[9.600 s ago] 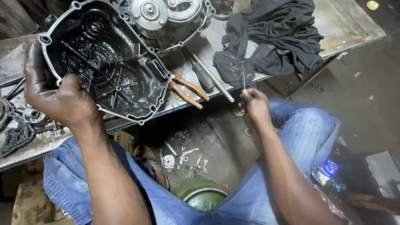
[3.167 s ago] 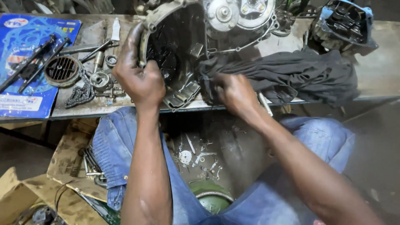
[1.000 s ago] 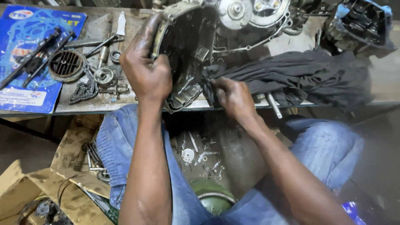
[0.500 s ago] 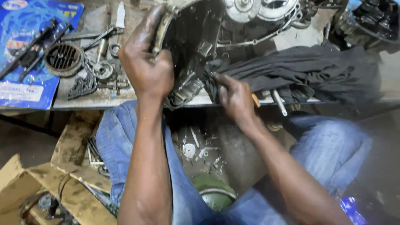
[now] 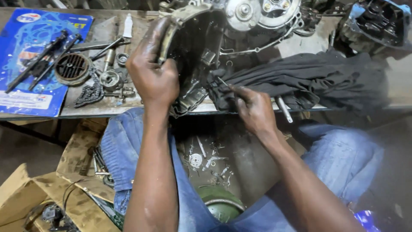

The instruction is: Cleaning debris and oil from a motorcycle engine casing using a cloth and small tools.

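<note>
My left hand grips the rim of a dark metal engine cover that stands tilted on its edge at the front of the workbench. My right hand pinches a thin metal tool whose tip points at the lower inside of the cover. A black cloth lies bunched on the bench just right of the cover, under and behind my right hand. An engine block with round silver parts stands behind the cover.
A blue gasket packet, a round finned part, a chain and small parts lie at the left. Another engine part sits far right. Cardboard, loose parts and a green tin lie on the floor between my knees.
The cover went from lying flat to standing on edge. My right hand came up from below the bench edge to the cover, holding the thin tool, and has shifted slightly over the last second.
</note>
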